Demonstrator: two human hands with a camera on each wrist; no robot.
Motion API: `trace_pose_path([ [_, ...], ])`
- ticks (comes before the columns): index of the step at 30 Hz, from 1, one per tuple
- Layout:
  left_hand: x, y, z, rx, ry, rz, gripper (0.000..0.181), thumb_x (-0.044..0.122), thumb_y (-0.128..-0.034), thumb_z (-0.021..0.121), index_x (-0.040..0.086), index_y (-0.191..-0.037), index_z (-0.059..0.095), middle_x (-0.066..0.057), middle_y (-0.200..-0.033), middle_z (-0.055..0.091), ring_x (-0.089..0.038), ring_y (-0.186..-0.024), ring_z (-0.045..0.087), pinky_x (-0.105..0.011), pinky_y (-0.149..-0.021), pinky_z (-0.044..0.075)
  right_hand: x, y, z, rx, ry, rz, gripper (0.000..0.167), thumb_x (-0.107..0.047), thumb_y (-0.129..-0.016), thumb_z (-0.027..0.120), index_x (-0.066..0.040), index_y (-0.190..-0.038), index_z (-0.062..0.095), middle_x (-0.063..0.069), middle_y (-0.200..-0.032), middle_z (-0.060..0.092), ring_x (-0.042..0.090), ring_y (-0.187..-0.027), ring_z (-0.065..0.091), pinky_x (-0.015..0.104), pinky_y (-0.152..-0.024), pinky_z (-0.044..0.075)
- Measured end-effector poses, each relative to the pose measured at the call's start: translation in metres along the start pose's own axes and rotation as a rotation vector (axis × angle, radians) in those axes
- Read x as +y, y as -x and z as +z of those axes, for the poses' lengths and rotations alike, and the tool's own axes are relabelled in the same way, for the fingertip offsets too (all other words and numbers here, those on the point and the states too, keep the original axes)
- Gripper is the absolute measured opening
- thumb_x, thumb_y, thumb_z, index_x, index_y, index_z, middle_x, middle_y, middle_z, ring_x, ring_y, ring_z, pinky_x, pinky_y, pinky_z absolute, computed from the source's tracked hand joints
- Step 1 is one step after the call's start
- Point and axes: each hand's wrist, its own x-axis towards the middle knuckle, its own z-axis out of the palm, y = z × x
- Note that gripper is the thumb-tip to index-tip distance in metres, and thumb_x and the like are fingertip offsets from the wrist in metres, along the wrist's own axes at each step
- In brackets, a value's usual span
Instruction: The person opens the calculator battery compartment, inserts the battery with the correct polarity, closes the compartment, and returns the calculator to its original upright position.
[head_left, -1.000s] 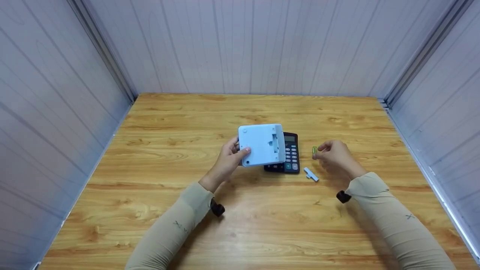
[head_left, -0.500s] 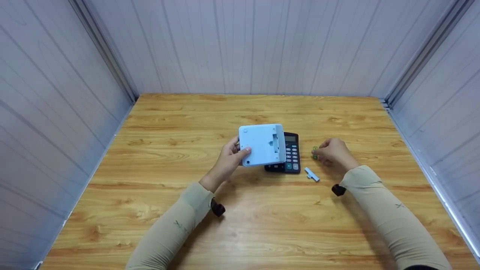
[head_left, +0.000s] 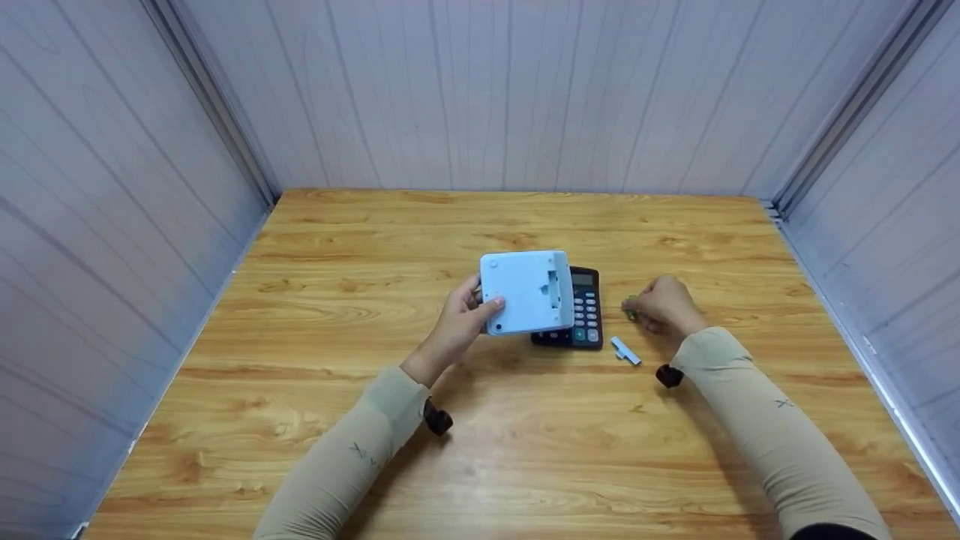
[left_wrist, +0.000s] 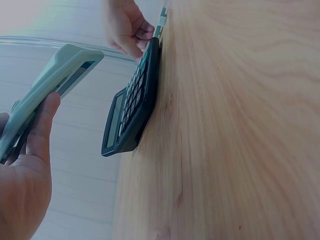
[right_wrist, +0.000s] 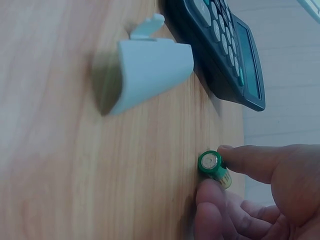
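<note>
My left hand (head_left: 461, 315) grips a light blue calculator (head_left: 521, 292), thumb on its back, which faces the head camera. An uncovered battery compartment (head_left: 553, 289) shows at that calculator's right end. In the left wrist view, the hand's fingers (left_wrist: 42, 127) lie along its other side. My right hand (head_left: 666, 306) pinches a small green battery (right_wrist: 210, 161) between thumb and fingers at the tabletop. One flat end of the battery faces the right wrist camera. Near that hand lies a light blue battery cover (head_left: 625, 351) with a small tab.
A black calculator (head_left: 587, 307) lies face up on the wooden table (head_left: 525, 450), partly behind the held one in the head view. Pale panelled walls (head_left: 502, 97) stand at the back and both sides.
My right hand has shifted slightly left, and its fingers now cover more of the battery. The left hand and its calculator stay nearly still.
</note>
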Motion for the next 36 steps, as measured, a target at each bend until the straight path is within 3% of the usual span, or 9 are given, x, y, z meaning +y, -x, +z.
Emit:
trace_pose_path([
  [4, -0.001, -0.001, 0.001, -0.004, 0.015, -0.001, 0.053, 0.006, -0.1110, 0.058, 0.003, -0.162, 0.044, -0.026, -0.138, 0.070, -0.030, -0.119, 0.076, -0.044, -0.092, 0.068, 0.001, -0.002, 0.000, 0.002, -0.004, 0.011, 0.025, -0.019, -0.099, 0.077, -0.007, -0.079, 0.067, -0.004, -0.058, 0.063, 0.008, -0.050, 0.056, 0.023, -0.049, 0.050],
  [13, 0.000, -0.002, 0.000, -0.002, 0.008, -0.001, 0.052, 0.005, -0.1113, 0.057, 0.004, -0.162, 0.045, -0.025, -0.139, 0.070, -0.029, -0.120, 0.076, -0.045, -0.093, 0.067, -0.001, 0.000, -0.001, -0.015, -0.002, -0.033, 0.016, -0.015, -0.100, 0.074, -0.004, -0.092, 0.065, -0.003, -0.063, 0.063, 0.009, -0.054, 0.058, 0.024, -0.052, 0.051],
  [20, -0.001, -0.001, 0.000, -0.001, 0.004, -0.006, 0.052, 0.006, -0.1118, 0.057, 0.005, -0.163, 0.045, -0.024, -0.140, 0.071, -0.028, -0.120, 0.076, -0.045, -0.093, 0.067, -0.005, 0.007, -0.002, 0.000, -0.103, -0.042, 0.009, -0.013, -0.102, 0.069, -0.004, -0.100, 0.066, -0.002, -0.075, 0.067, 0.010, -0.060, 0.057, 0.024, -0.055, 0.049],
  [28, -0.002, -0.002, -0.001, -0.007, 0.008, -0.006, 0.052, 0.006, -0.1123, 0.056, 0.007, -0.163, 0.045, -0.023, -0.141, 0.070, -0.030, -0.122, 0.075, -0.045, -0.094, 0.067, -0.009, 0.015, -0.003, 0.087, -0.118, -0.142, 0.019, -0.015, -0.101, 0.072, 0.001, -0.110, 0.066, 0.000, -0.081, 0.071, 0.015, -0.069, 0.067, 0.028, -0.059, 0.057],
  [36, -0.003, -0.004, 0.001, 0.019, 0.007, -0.023, 0.053, 0.005, -0.1104, 0.059, 0.003, -0.162, 0.045, -0.025, -0.137, 0.070, -0.025, -0.116, 0.076, -0.042, -0.091, 0.068, -0.015, 0.025, -0.005, 0.144, -0.148, -0.251, 0.027, -0.018, -0.103, 0.074, 0.005, -0.115, 0.067, -0.001, -0.084, 0.075, 0.009, -0.068, 0.071, 0.029, -0.065, 0.065],
])
